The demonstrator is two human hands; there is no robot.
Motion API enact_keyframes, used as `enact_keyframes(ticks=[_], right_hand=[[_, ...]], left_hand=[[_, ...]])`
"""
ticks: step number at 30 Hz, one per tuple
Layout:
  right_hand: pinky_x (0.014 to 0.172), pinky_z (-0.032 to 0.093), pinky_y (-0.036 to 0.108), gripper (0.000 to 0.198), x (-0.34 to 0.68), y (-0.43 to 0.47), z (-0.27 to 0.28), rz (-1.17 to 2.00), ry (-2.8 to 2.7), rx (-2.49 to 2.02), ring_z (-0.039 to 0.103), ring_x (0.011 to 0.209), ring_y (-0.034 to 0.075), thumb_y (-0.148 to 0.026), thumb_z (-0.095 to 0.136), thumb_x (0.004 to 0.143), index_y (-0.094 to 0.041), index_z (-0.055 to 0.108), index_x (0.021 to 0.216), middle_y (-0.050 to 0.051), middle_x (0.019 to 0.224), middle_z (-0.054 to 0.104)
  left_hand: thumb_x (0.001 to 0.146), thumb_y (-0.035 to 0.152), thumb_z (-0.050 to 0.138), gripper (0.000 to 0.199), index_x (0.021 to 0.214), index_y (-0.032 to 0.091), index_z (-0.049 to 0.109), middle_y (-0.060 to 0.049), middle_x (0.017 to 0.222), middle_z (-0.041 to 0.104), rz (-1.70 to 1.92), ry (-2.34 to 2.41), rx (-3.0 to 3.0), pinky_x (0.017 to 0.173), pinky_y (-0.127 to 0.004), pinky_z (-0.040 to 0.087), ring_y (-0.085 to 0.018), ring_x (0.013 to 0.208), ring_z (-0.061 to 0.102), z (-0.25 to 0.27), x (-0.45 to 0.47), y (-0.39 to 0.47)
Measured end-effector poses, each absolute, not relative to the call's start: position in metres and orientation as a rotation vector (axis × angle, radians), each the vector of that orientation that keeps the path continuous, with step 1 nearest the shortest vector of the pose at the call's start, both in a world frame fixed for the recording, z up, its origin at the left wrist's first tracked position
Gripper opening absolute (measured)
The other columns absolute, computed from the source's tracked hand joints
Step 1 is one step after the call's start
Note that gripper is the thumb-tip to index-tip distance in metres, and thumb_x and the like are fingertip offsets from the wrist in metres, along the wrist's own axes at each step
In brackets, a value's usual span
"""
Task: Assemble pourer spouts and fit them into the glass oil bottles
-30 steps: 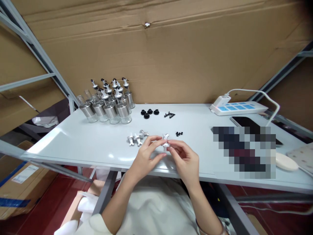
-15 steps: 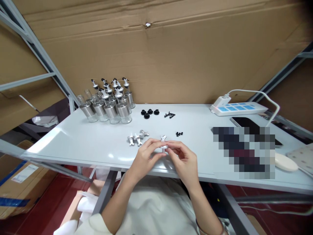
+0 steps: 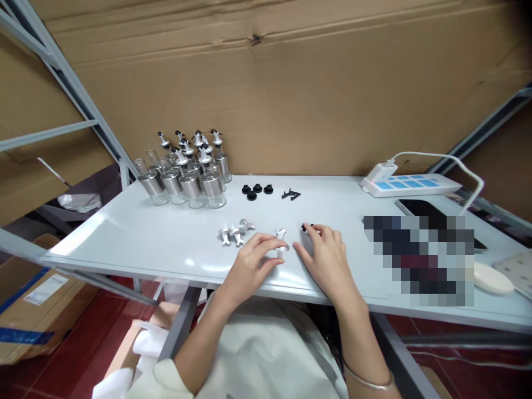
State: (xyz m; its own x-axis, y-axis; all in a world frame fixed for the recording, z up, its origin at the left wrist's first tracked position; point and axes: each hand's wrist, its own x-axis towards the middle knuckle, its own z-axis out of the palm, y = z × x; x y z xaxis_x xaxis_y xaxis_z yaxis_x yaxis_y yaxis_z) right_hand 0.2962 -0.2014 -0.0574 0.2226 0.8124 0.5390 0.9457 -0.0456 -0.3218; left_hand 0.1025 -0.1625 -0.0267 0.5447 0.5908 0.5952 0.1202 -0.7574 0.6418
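Observation:
Between the thumb and fingers of my left hand [image 3: 252, 266] is a silver pourer spout [image 3: 281, 245], forked end up, over the near part of the table. My right hand [image 3: 326, 256] has let go of it and reaches to the small black plugs [image 3: 306, 227], thumb and index finger apart; its fingertips partly cover them. More silver pourer spouts [image 3: 236, 234] lie left of my left hand. Farther back are several black ring-shaped stoppers [image 3: 251, 195] and a little heap of thin black levers [image 3: 291, 194].
Glass bottles with steel sleeves [image 3: 193, 188], several with pourers fitted, stand at the back left. A white power strip [image 3: 415, 185] with a plugged-in charger and a phone [image 3: 430, 216] lie at the right, near a blurred-out patch. Cardboard [image 3: 291, 100] walls the back.
My right hand has left the pourer spout and moved right and slightly forward to the small black plugs. My left hand keeps the spout in nearly the same place.

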Motion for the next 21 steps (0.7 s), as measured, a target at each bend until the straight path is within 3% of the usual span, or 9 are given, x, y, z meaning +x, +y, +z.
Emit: enact_keyframes(ticks=[6, 12, 21], right_hand=[[0.079, 0.046, 0.047, 0.033, 0.293, -0.203, -0.059, -0.298, -1.593, -1.912, 0.052, 0.098, 0.032, -0.037, 0.050, 0.090, -0.018, 0.065, 0.112, 0.016, 0.107, 0.059], [0.081, 0.047, 0.044, 0.017, 0.297, -0.205, -0.055, -0.134, -1.598, -1.748, 0.055, 0.090, 0.028, -0.022, 0.048, 0.089, -0.020, 0.065, 0.094, 0.012, 0.093, 0.064], [0.075, 0.049, 0.040, 0.017, 0.295, -0.207, -0.050, -0.032, -1.601, -1.705, 0.063, 0.081, 0.026, -0.018, 0.049, 0.087, -0.020, 0.065, 0.082, 0.009, 0.083, 0.071]], left_hand=[[0.090, 0.021, 0.060, 0.022, 0.112, 0.022, 0.063, -0.006, 0.102, 0.062, 1.153, 0.572, 2.261, 0.085, -0.031, 0.053, -0.017, 0.097, 0.063, -0.027, 0.103, -0.162], [0.090, 0.021, 0.061, 0.021, 0.110, 0.023, 0.063, -0.005, 0.102, 0.063, 1.147, 0.577, 2.256, 0.083, -0.032, 0.055, -0.017, 0.097, 0.063, -0.026, 0.103, -0.163], [0.090, 0.019, 0.060, 0.021, 0.111, 0.022, 0.064, -0.006, 0.104, 0.062, 1.055, 0.603, 2.249, 0.087, -0.031, 0.055, -0.016, 0.098, 0.063, -0.025, 0.102, -0.164]])
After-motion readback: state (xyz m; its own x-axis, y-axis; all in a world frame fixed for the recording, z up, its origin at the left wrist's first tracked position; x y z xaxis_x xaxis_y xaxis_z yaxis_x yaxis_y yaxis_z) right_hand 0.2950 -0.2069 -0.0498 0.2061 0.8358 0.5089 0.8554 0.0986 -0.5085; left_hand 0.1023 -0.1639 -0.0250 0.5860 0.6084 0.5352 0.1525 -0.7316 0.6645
